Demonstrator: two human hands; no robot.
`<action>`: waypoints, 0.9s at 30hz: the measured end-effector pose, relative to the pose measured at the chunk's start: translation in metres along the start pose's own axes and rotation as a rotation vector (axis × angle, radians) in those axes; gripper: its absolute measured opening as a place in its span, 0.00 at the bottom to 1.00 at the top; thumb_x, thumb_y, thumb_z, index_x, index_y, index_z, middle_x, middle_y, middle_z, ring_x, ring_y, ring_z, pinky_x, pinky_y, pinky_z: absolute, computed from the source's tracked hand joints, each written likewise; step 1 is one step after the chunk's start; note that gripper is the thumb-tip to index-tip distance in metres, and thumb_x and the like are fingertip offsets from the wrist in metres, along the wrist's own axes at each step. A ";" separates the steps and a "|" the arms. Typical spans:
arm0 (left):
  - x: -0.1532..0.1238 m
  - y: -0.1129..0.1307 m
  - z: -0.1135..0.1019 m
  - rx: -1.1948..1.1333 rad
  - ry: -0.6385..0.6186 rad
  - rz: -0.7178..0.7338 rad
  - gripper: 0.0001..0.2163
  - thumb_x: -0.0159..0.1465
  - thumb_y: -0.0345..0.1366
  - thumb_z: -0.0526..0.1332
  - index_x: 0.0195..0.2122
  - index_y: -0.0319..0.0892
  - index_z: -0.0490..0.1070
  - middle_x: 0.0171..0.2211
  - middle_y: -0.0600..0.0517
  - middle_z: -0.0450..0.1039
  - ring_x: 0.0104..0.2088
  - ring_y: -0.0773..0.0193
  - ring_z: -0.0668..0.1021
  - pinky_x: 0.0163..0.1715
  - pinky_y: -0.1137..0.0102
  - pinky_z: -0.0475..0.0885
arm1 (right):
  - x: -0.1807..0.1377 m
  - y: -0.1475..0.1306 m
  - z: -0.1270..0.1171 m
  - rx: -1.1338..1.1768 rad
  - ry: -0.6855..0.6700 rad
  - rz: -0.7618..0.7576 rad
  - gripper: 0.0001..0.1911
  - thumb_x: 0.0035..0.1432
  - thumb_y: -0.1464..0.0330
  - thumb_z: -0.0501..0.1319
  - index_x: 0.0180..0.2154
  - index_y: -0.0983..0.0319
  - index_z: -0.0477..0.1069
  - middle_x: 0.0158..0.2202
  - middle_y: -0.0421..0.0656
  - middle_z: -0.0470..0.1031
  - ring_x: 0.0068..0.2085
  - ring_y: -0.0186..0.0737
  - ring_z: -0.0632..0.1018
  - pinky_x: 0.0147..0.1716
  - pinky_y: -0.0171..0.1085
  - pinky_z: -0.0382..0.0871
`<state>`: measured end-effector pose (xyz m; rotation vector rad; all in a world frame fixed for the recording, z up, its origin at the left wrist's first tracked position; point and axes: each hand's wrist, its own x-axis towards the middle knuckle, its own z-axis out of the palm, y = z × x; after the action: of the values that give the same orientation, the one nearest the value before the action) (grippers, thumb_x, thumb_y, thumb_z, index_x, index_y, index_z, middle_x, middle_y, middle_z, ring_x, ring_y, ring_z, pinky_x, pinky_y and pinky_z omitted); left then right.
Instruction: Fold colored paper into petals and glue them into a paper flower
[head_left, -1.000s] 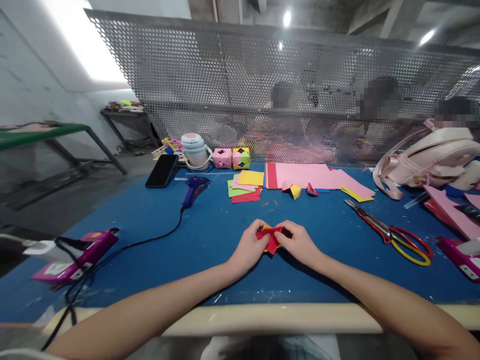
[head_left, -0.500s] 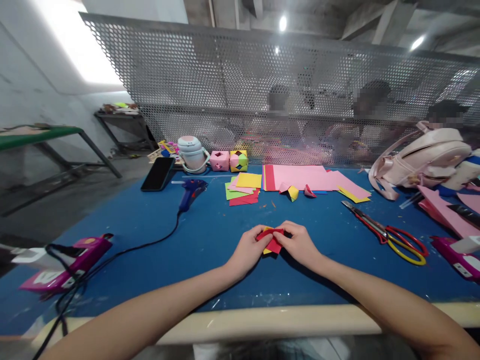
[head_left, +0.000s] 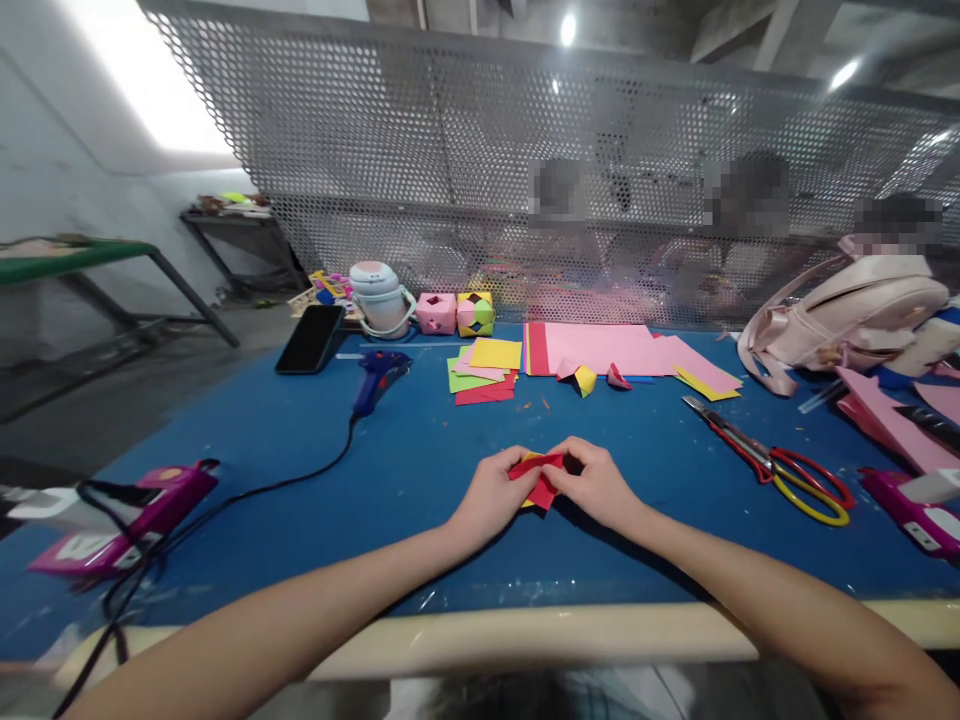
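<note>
A small folded piece of red and yellow paper (head_left: 541, 488) is pinched between my two hands, just above the blue tabletop. My left hand (head_left: 491, 490) grips its left side, fingers closed. On its right side my right hand (head_left: 596, 482) presses thumb and fingers together. Beyond my hands lie a folded pink and yellow paper piece (head_left: 579, 376) and a small folded red and pink piece (head_left: 618, 377). A stack of square papers (head_left: 487, 368) in yellow, pink, green and red sits to their left. Two paper cubes, one pink (head_left: 436, 313) and one multicoloured (head_left: 475, 313), stand behind.
At left are a blue glue gun (head_left: 373, 380) with its cord, a phone (head_left: 310, 340), a bottle (head_left: 380, 298) and a magenta power strip (head_left: 139, 515). Scissors (head_left: 776, 465), a backpack (head_left: 862, 310) and pink sheets (head_left: 600, 350) lie right and back. A perforated metal screen (head_left: 450, 150) borders the table.
Both hands still hold the red and yellow paper, whose red part has tilted slightly between the fingers. The view has shifted a little.
</note>
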<state>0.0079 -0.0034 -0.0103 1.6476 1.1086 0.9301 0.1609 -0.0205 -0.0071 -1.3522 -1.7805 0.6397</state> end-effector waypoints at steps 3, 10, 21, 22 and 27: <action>-0.001 0.001 0.000 0.012 -0.012 0.021 0.07 0.54 0.35 0.57 0.25 0.39 0.71 0.23 0.54 0.71 0.26 0.67 0.71 0.27 0.74 0.66 | 0.000 0.000 0.000 0.006 0.001 0.019 0.07 0.51 0.69 0.57 0.24 0.63 0.70 0.23 0.39 0.70 0.25 0.33 0.69 0.26 0.31 0.60; 0.002 -0.003 0.000 -0.127 0.042 -0.052 0.09 0.54 0.37 0.57 0.32 0.39 0.72 0.28 0.52 0.75 0.28 0.65 0.74 0.29 0.73 0.69 | 0.002 0.003 0.001 0.130 0.062 0.132 0.09 0.50 0.66 0.58 0.23 0.63 0.71 0.21 0.39 0.70 0.24 0.33 0.69 0.24 0.31 0.61; 0.002 0.002 0.000 -0.154 0.054 -0.085 0.09 0.53 0.37 0.59 0.32 0.38 0.72 0.28 0.53 0.75 0.28 0.65 0.74 0.28 0.73 0.69 | 0.001 0.008 0.000 0.046 0.010 0.078 0.11 0.54 0.67 0.56 0.28 0.63 0.76 0.25 0.41 0.76 0.26 0.35 0.72 0.26 0.32 0.62; 0.002 0.002 0.000 -0.152 0.054 -0.088 0.09 0.52 0.37 0.59 0.32 0.38 0.72 0.28 0.53 0.74 0.28 0.66 0.74 0.28 0.73 0.68 | 0.001 0.008 0.001 0.043 0.004 0.062 0.11 0.54 0.67 0.56 0.28 0.63 0.76 0.25 0.41 0.76 0.26 0.35 0.72 0.26 0.32 0.62; 0.004 -0.003 -0.002 -0.082 0.084 -0.055 0.07 0.53 0.36 0.59 0.28 0.38 0.71 0.25 0.55 0.71 0.26 0.68 0.71 0.27 0.75 0.66 | 0.001 0.005 0.002 0.014 -0.007 -0.020 0.09 0.53 0.69 0.57 0.31 0.63 0.76 0.26 0.41 0.75 0.28 0.35 0.72 0.29 0.32 0.63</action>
<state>0.0071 0.0018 -0.0120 1.5168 1.1517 1.0033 0.1616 -0.0179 -0.0116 -1.3230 -1.7893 0.6459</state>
